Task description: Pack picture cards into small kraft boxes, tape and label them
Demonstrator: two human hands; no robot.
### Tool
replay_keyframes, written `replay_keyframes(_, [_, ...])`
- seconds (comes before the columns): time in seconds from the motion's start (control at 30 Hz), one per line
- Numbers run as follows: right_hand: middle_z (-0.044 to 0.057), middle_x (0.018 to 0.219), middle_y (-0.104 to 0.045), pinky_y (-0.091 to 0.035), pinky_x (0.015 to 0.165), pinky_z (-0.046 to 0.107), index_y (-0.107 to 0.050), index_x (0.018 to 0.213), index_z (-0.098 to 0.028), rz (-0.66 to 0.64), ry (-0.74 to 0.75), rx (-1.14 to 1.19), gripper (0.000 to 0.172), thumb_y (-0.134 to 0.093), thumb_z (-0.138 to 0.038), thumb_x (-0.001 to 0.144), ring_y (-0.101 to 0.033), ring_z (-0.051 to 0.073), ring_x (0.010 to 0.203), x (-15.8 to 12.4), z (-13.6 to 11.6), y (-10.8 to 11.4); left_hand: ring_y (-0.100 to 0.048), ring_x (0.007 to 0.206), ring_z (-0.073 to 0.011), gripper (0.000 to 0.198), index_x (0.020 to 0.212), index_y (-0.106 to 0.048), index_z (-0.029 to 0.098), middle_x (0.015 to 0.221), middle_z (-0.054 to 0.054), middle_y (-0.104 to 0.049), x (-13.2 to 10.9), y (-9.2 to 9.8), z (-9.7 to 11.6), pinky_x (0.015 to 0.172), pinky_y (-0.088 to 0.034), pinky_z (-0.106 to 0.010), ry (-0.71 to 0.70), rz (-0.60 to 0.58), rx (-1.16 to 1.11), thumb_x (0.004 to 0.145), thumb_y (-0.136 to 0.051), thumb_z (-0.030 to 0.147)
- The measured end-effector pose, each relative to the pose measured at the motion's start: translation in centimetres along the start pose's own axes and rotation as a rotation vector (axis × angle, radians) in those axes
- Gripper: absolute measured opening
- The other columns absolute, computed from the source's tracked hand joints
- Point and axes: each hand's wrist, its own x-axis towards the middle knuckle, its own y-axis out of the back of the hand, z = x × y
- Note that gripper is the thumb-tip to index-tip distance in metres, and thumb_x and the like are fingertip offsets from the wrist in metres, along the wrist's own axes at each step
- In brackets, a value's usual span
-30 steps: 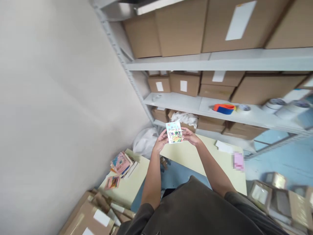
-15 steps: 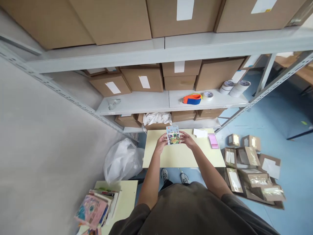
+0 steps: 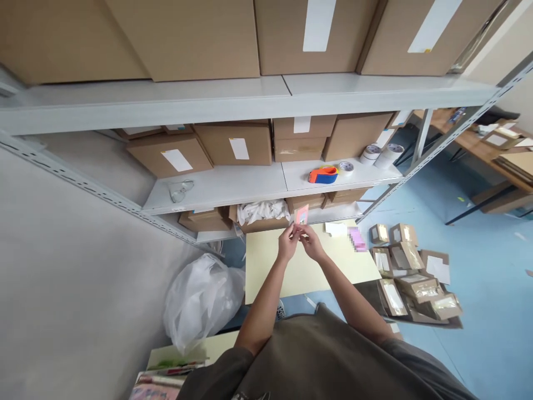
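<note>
A small thin book [image 3: 302, 214] is held up over the pale yellow table, turned at an angle so that a narrow pinkish-red face shows. My left hand [image 3: 287, 243] grips its lower left side with bent fingers. Against the lower right edge, the fingers of my right hand [image 3: 311, 243] are closed on the same book. Both hands are close together and cover its bottom part. On the pale yellow table [image 3: 262, 266], white paper slips [image 3: 336, 229] and a blurred-out pink item [image 3: 357, 239] lie to the right.
A metal shelf [image 3: 233, 183] ahead bears cardboard boxes [image 3: 239, 145], an orange-blue tape dispenser [image 3: 323, 175], tape rolls [image 3: 387, 155] and glasses [image 3: 181, 190]. Taped parcels [image 3: 420, 289] are piled on the right floor. A plastic bag [image 3: 204, 300] and books [image 3: 166, 383] are at left.
The book has turned from its illustrated cover facing me to a narrow, pinkish side. My hands have come closer together at its lower end. The camera view has shifted.
</note>
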Motion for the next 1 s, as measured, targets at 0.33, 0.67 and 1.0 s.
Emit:
replay_keyframes(0.33, [0.007,0.114,-0.078,-0.061,0.092,0.047,-0.07,0.131,-0.03,0.077,-0.179,0.191,0.058,-0.083,-0.045,0.076,-0.073,0.028,0.106,0.3,-4.3,6.2,-0.076,0.106,-0.0294,0.087,0.148,-0.068,0.02,0.124,-0.012,-0.079,1.0,3.9,3.8,0.087,-0.065,-0.042,0.128,-0.072,-0.329,0.07,-0.096,0.047])
replay_keyframes(0.67, [0.008,0.141,-0.072,-0.062,0.093,0.047,-0.07,0.134,-0.032,0.015,-0.051,0.293,0.053,-0.078,-0.041,0.083,-0.074,0.031,0.114,-0.7,-4.5,7.5,-0.07,0.121,-0.03,0.058,0.143,-0.072,0.022,0.139,-0.015,-0.071,-0.7,-2.1,4.8,0.106,-0.058,-0.045,-0.185,0.036,0.186,0.09,-0.082,0.044])
replay_keyframes(1.0, [0.008,0.16,-0.059,-0.053,0.114,0.053,-0.062,0.151,-0.035,0.025,0.133,-0.027,0.062,-0.072,-0.05,0.092,-0.053,0.034,0.147,-0.3,-2.9,8.3,-0.068,0.129,-0.0312,0.077,0.162,-0.053,0.021,0.15,-0.015,-0.066,-0.2,-3.5,5.2,0.112,-0.056,-0.046,-0.112,-0.051,-0.063,0.091,-0.08,0.032])
